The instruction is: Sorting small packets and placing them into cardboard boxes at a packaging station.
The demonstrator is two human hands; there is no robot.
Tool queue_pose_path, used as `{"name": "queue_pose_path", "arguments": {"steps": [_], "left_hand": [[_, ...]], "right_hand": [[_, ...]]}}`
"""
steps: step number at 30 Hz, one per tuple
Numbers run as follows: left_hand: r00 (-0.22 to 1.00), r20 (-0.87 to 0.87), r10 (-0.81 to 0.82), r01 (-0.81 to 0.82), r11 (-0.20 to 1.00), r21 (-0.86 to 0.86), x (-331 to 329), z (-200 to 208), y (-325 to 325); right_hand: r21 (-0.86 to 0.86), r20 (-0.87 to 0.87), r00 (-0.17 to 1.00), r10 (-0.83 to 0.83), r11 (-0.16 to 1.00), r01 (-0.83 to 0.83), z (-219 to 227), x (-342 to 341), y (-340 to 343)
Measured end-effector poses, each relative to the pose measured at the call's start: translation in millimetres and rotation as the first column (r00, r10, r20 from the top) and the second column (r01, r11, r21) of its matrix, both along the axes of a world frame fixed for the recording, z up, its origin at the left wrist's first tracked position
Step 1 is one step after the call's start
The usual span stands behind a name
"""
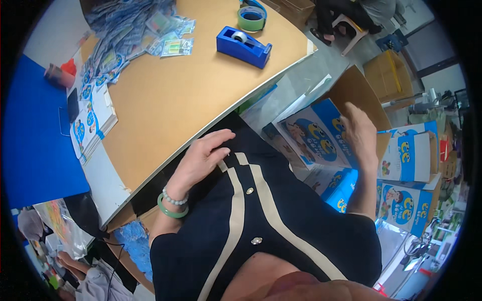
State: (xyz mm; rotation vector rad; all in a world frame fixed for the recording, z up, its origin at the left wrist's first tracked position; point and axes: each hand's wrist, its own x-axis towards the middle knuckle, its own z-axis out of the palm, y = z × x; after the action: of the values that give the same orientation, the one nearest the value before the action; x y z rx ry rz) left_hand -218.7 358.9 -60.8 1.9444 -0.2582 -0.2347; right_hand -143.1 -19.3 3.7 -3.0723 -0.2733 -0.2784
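My left hand (pixel 203 158) hovers in front of my dark top, beside the table's near edge. Its fingers are bent loosely and spread apart, with nothing between them. A pale bead bracelet (pixel 174 196) and a green bangle (pixel 172 208) circle that wrist. On the right, my right hand (pixel 359 130) is over the right side of a blue and white printed box (pixel 316 138), which leans at a tilt by an open brown carton (pixel 354 85). Its fingers are curled and slightly blurred, so whether they grip the box is unclear.
On the wooden table (pixel 165 100) lie a heap of small packets (pixel 120 37), a stack of printed cards (pixel 93 120), a blue tape dispenser (pixel 243 46) and a green tape roll (pixel 251 19). More printed boxes (pixel 404 158) stand right. A person (pixel 351 12) sits far right.
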Motion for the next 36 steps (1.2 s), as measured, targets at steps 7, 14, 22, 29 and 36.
{"name": "queue_pose_path", "arguments": {"steps": [7, 14, 22, 29, 36], "left_hand": [[0.915, 0.125, 0.384, -0.378, 0.923, -0.063, -12.0, -16.6, 66.9], [0.818, 0.176, 0.548, -0.562, 0.827, 0.036, -33.6, -34.2, 109.4], [0.789, 0.154, 0.594, -0.591, 0.803, -0.074, -30.1, -41.8, 123.3], [0.767, 0.093, 0.634, -0.614, 0.769, -0.181, -32.9, -46.8, 119.8], [0.753, 0.096, 0.651, -0.633, 0.756, -0.167, -36.2, -47.7, 117.6]], "right_hand": [[0.231, 0.106, 0.941, 0.32, 0.913, -0.337, -19.4, 100.6, 156.7], [0.228, 0.112, 0.956, 0.271, 0.929, -0.29, -42.5, 155.2, 205.3], [0.443, 0.03, 0.991, 0.131, 0.887, -0.131, -22.6, 216.1, 213.3], [-0.101, -0.085, 0.989, -0.124, 0.988, 0.115, -57.4, 370.9, 207.7], [-0.109, -0.052, 0.999, -0.012, 0.994, 0.007, -76.8, 410.5, 161.6]]}}
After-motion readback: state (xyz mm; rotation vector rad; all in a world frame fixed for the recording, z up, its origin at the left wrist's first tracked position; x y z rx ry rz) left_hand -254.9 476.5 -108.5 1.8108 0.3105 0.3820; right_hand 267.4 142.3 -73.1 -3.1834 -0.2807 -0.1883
